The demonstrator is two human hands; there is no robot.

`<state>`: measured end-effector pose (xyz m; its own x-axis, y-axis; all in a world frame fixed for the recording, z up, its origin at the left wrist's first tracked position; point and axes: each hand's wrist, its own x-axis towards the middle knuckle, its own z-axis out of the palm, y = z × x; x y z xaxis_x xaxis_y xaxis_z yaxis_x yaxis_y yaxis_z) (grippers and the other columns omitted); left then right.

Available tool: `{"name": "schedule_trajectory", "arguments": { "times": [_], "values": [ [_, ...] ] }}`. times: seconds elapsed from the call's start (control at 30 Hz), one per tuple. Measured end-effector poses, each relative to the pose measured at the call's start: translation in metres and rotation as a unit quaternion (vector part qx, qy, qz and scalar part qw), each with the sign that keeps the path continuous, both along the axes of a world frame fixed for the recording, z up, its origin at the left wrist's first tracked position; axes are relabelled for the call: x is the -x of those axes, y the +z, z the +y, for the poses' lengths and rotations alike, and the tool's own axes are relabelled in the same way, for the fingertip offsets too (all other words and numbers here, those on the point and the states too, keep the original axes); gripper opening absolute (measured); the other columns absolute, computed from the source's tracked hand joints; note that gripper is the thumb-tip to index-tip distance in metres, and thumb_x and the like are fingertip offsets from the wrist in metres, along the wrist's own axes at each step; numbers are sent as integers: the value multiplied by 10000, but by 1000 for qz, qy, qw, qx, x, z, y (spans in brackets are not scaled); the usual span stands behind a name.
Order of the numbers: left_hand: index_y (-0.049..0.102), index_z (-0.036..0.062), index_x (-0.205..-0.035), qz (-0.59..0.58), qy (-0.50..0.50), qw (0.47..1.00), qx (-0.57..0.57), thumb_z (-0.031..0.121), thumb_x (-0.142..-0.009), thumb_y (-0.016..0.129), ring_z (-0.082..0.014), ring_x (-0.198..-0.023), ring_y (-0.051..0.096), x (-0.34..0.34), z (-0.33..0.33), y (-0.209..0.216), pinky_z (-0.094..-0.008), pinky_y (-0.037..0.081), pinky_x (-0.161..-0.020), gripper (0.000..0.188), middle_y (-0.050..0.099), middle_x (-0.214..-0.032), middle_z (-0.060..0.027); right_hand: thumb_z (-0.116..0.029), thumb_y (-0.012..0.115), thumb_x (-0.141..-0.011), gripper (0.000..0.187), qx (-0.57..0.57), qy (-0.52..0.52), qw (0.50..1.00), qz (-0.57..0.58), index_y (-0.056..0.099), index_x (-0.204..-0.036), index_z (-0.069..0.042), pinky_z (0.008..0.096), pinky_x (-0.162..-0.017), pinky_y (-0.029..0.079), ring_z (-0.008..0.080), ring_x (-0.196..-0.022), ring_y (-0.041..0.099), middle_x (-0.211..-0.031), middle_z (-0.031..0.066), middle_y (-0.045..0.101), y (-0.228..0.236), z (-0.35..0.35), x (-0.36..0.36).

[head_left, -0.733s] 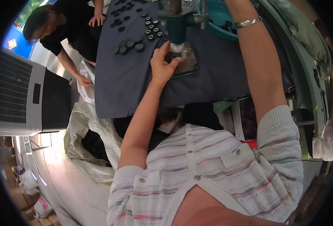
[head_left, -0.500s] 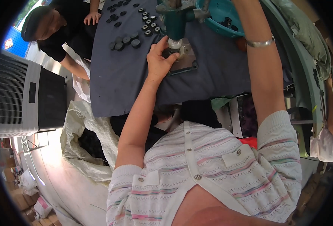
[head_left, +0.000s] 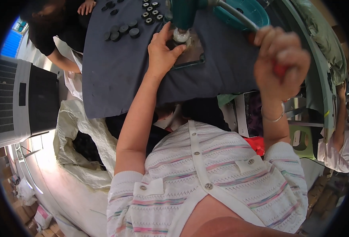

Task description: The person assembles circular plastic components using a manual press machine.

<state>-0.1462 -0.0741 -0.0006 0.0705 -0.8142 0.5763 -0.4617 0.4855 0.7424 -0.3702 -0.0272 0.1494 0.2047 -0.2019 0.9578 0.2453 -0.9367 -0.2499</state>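
A green hand press (head_left: 184,15) stands at the far side of the table, its ram ending in a whitish translucent tip (head_left: 181,36) above a metal base plate (head_left: 194,53). My left hand (head_left: 161,53) curls around the spot under that tip, thumb and forefinger on either side; the piece between them is mostly hidden. Closed around the end of the press's metal lever (head_left: 239,15) is my right hand (head_left: 281,59), smeared by motion, with a red grip showing between the fingers.
Black round caps (head_left: 124,29) and black rings with pale centres (head_left: 149,14) lie on the grey tablecloth (head_left: 115,75). Behind the lever sits a teal basket (head_left: 257,10). A person (head_left: 50,27) works at the left, above an open white sack (head_left: 66,134) with black pieces.
My right hand has come down toward me, pulling the lever with it. The left hand stays at the press. My view has shifted slightly.
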Motion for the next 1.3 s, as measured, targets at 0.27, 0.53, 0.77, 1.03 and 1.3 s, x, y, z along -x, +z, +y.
{"name": "schedule_trajectory", "arguments": {
  "times": [0.27,0.53,0.77,1.03,1.3],
  "values": [
    [518,66,-1362,10,4,1000,15,150,-656,841,-282,-927,629,1,-3,-12,-363,521,-817,781,667,-1023,-132,-225,518,-971,213,12,-54,993,105,556,-906,-26,571,-957,448,273,-781,605,-856,136,562,-47,16,19],
    [604,87,-1283,124,12,992,1,149,-697,836,-204,-884,655,-11,7,-13,-307,529,-783,632,666,-1023,-112,-206,460,-999,229,-120,-35,990,-58,555,-958,-1,335,-683,451,187,-668,534,-839,116,564,60,-24,-22],
    [690,39,-1155,122,200,972,-32,124,-801,750,-126,-850,635,-134,123,31,-276,516,-778,368,697,-1049,-68,-259,530,-982,234,-184,-111,967,-139,597,-886,-57,217,-431,367,68,-503,451,-669,7,531,118,-130,-54],
    [624,-19,-1215,-272,538,795,-74,90,-736,751,-326,-1107,588,-265,259,12,-415,446,-973,508,648,-1161,-187,-276,531,-977,231,-291,-124,938,-140,648,-935,-81,191,-458,327,45,-529,434,-686,-6,529,115,-199,-87],
    [506,30,-1351,-140,229,963,-38,118,-728,707,-310,-1094,613,-205,34,13,-422,486,-933,661,665,-1170,-151,-272,527,-982,214,-264,-78,953,-131,628,-918,-94,197,-413,285,37,-499,399,-692,-20,509,114,-200,-79]
  ]
}}
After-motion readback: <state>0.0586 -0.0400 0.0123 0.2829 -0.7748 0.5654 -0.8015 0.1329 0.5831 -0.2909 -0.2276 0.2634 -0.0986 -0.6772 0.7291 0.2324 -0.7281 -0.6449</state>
